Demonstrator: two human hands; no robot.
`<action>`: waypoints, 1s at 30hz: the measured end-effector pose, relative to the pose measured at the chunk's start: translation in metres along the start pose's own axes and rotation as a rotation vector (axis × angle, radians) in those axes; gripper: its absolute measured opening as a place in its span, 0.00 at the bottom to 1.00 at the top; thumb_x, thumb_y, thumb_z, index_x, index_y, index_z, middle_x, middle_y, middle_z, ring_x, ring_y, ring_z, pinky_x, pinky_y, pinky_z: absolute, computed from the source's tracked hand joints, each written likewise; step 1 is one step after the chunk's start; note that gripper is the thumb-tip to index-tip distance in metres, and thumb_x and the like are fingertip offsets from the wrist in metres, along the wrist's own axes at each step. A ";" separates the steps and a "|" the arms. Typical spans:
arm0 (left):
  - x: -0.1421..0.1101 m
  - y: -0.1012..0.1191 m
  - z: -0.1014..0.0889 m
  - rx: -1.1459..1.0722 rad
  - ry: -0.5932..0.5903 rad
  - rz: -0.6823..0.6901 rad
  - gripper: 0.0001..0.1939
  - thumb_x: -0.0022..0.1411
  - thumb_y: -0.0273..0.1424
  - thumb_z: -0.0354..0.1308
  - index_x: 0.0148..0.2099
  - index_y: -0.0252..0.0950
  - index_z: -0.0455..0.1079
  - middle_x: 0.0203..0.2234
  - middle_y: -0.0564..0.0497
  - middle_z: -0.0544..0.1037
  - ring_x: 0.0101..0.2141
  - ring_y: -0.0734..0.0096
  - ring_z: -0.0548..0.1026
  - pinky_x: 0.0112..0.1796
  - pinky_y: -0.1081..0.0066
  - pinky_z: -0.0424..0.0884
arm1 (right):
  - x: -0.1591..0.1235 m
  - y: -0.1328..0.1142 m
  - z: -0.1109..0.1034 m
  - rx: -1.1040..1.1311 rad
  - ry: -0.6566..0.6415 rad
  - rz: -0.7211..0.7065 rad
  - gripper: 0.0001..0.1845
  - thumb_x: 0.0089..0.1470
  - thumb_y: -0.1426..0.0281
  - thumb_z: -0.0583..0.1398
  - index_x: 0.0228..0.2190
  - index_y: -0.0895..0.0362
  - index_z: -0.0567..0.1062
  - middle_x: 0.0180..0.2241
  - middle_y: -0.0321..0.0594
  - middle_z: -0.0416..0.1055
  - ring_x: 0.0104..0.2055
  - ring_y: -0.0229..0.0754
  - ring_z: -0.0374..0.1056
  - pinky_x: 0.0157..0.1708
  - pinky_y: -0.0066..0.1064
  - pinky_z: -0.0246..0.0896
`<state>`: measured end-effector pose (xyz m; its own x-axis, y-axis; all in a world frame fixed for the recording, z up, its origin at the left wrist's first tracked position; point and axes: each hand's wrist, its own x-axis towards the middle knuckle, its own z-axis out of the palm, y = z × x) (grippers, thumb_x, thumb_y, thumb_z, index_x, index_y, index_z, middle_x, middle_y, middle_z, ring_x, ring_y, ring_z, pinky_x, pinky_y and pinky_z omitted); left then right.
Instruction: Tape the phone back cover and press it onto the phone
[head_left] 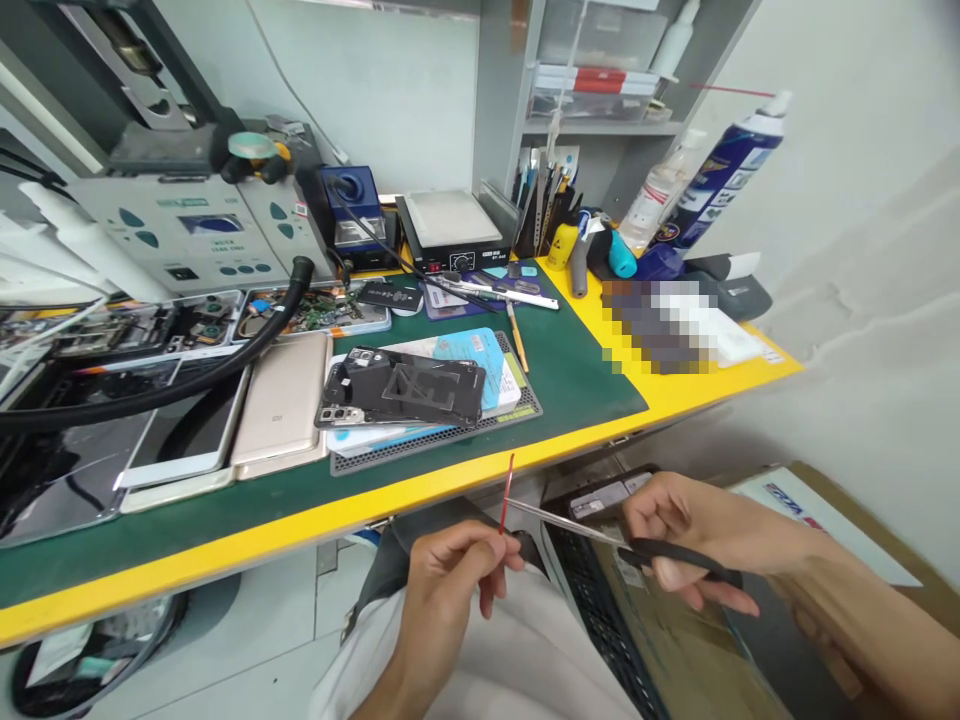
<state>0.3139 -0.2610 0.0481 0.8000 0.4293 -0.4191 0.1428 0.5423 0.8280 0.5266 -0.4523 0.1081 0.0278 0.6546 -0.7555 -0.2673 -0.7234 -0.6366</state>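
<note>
pinched in the left hand (442,580) at six o'clock, a thin red strip (508,492) stands nearly upright. right hand (690,530), at four o'clock, grips black-handled scissors (600,535), blade tips touching the strip's base.

A long workbench (465,480) w/ a yellow edge & green mat (577,370) is standing by a pale wall (405,90). A gray shelf (600,125) is sitting at the back, & soft light is falling on everything.
</note>
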 end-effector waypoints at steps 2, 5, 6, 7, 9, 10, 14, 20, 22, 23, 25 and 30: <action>0.000 0.000 0.000 -0.004 0.003 -0.002 0.12 0.55 0.36 0.65 0.28 0.33 0.83 0.23 0.44 0.80 0.20 0.72 0.69 0.20 0.74 0.62 | 0.001 -0.002 0.000 -0.012 0.011 0.009 0.22 0.40 0.61 0.75 0.22 0.58 0.69 0.18 0.38 0.76 0.09 0.30 0.59 0.06 0.17 0.53; 0.001 0.000 0.000 -0.012 0.001 -0.003 0.12 0.55 0.36 0.65 0.28 0.33 0.83 0.22 0.44 0.80 0.20 0.72 0.69 0.20 0.75 0.62 | 0.003 -0.003 0.000 -0.033 0.027 0.021 0.21 0.40 0.61 0.75 0.22 0.58 0.70 0.18 0.38 0.76 0.09 0.30 0.59 0.06 0.18 0.54; 0.001 0.000 0.000 -0.015 -0.001 -0.004 0.12 0.55 0.36 0.65 0.28 0.33 0.83 0.22 0.44 0.80 0.20 0.72 0.69 0.19 0.75 0.62 | 0.003 -0.004 0.000 -0.040 0.029 0.024 0.21 0.40 0.61 0.75 0.22 0.58 0.70 0.18 0.38 0.76 0.09 0.31 0.60 0.05 0.18 0.54; 0.001 0.001 0.000 -0.018 -0.004 -0.005 0.12 0.55 0.36 0.65 0.28 0.33 0.83 0.22 0.44 0.80 0.20 0.72 0.69 0.19 0.75 0.62 | 0.002 -0.004 0.000 -0.047 0.033 0.024 0.21 0.40 0.61 0.75 0.22 0.58 0.70 0.18 0.38 0.76 0.09 0.31 0.60 0.05 0.18 0.54; 0.001 0.001 0.000 -0.021 -0.010 -0.006 0.12 0.54 0.36 0.65 0.27 0.33 0.83 0.22 0.44 0.80 0.20 0.72 0.69 0.19 0.75 0.61 | 0.002 -0.006 0.001 -0.059 0.044 0.022 0.21 0.41 0.60 0.74 0.22 0.58 0.70 0.18 0.37 0.76 0.10 0.30 0.60 0.06 0.17 0.54; 0.001 0.002 0.001 -0.021 -0.011 -0.006 0.12 0.54 0.36 0.65 0.28 0.33 0.83 0.22 0.43 0.80 0.20 0.72 0.69 0.19 0.75 0.61 | 0.001 -0.007 0.001 -0.065 0.051 0.021 0.21 0.42 0.60 0.74 0.22 0.58 0.70 0.19 0.36 0.76 0.10 0.29 0.60 0.06 0.16 0.54; 0.001 0.001 0.001 -0.023 -0.014 -0.005 0.11 0.54 0.36 0.65 0.28 0.33 0.83 0.22 0.43 0.80 0.20 0.72 0.70 0.19 0.75 0.62 | 0.001 -0.010 0.002 -0.079 0.064 0.034 0.23 0.42 0.59 0.75 0.22 0.58 0.70 0.18 0.35 0.75 0.09 0.29 0.60 0.06 0.16 0.54; 0.002 0.001 0.001 -0.024 -0.018 -0.004 0.12 0.55 0.36 0.66 0.28 0.33 0.83 0.23 0.43 0.81 0.20 0.72 0.70 0.19 0.76 0.62 | 0.001 -0.013 0.001 -0.106 0.076 0.044 0.23 0.42 0.58 0.75 0.23 0.59 0.71 0.18 0.35 0.75 0.10 0.29 0.60 0.07 0.16 0.55; 0.002 0.001 0.001 -0.027 -0.019 -0.004 0.12 0.55 0.36 0.66 0.28 0.33 0.83 0.23 0.43 0.81 0.20 0.72 0.70 0.19 0.76 0.62 | 0.001 -0.012 0.000 -0.107 0.075 0.037 0.23 0.42 0.57 0.76 0.23 0.59 0.72 0.19 0.35 0.76 0.10 0.29 0.61 0.07 0.16 0.56; 0.002 0.001 0.001 -0.030 -0.020 -0.004 0.12 0.55 0.36 0.66 0.28 0.32 0.83 0.23 0.43 0.81 0.20 0.72 0.70 0.19 0.76 0.62 | 0.001 -0.012 -0.001 -0.108 0.072 0.034 0.24 0.42 0.57 0.76 0.23 0.59 0.72 0.19 0.35 0.76 0.10 0.29 0.61 0.07 0.16 0.56; 0.002 0.001 0.001 -0.038 -0.026 -0.005 0.12 0.55 0.37 0.66 0.29 0.32 0.83 0.23 0.42 0.81 0.20 0.72 0.70 0.19 0.75 0.62 | 0.001 -0.010 -0.002 -0.111 0.070 0.038 0.24 0.41 0.57 0.76 0.23 0.59 0.72 0.19 0.36 0.76 0.11 0.30 0.61 0.07 0.17 0.56; -0.001 0.001 -0.002 -0.073 -0.053 0.002 0.12 0.55 0.37 0.65 0.31 0.32 0.84 0.24 0.43 0.81 0.21 0.71 0.70 0.20 0.75 0.62 | 0.000 -0.010 -0.003 -0.122 0.066 0.041 0.23 0.43 0.58 0.76 0.23 0.58 0.70 0.19 0.35 0.76 0.11 0.29 0.61 0.07 0.16 0.55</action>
<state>0.3126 -0.2594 0.0486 0.8300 0.3927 -0.3960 0.1000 0.5937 0.7984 0.5324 -0.4459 0.1143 0.0834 0.6108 -0.7873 -0.1502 -0.7734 -0.6159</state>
